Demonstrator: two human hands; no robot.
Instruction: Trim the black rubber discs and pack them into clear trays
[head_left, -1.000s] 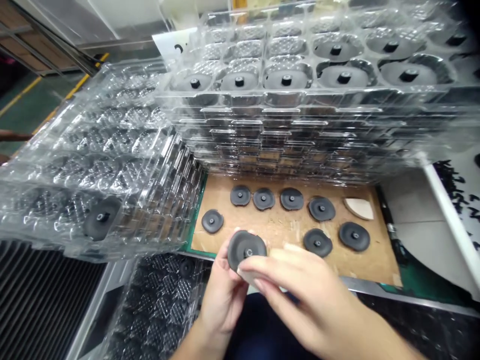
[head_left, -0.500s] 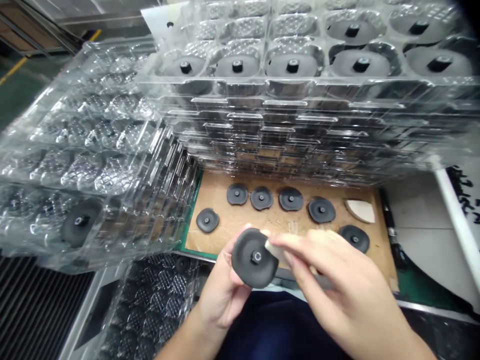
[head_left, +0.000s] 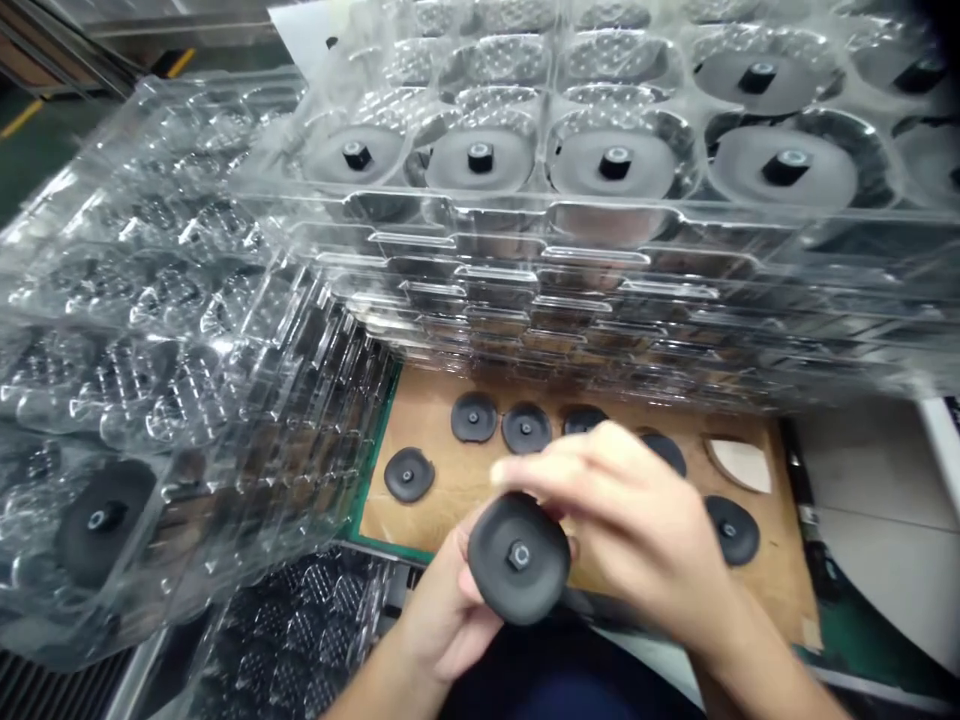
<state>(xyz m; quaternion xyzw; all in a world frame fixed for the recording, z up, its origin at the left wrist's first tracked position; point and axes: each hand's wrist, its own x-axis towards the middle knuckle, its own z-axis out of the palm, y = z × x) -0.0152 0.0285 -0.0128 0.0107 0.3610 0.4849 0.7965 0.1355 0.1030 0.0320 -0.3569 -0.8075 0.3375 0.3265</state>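
You are cradling a black disc with a centre stud (head_left: 517, 565) in your left hand (head_left: 450, 610), palm under it, stud facing up, held just over the near edge of a brown board (head_left: 442, 520). Your right hand (head_left: 630, 510) is curling over the disc's far rim, fingers nearly closed; you can't tell if it's gripping anything behind the disc. Six more black discs (head_left: 474, 416) are lying on the board, two partly blocked by your right hand, and a pale fan-shaped piece (head_left: 739, 465) is sitting at its far right. A clear tray stack (head_left: 525, 280) loaded with discs is overhanging the far edge, and a second clear stack (head_left: 187, 330) is crowding the left edge, so open room is mostly near and right, toward a green mat (head_left: 862, 650). A white card (head_left: 300, 30) is showing far left, its marking unreadable.
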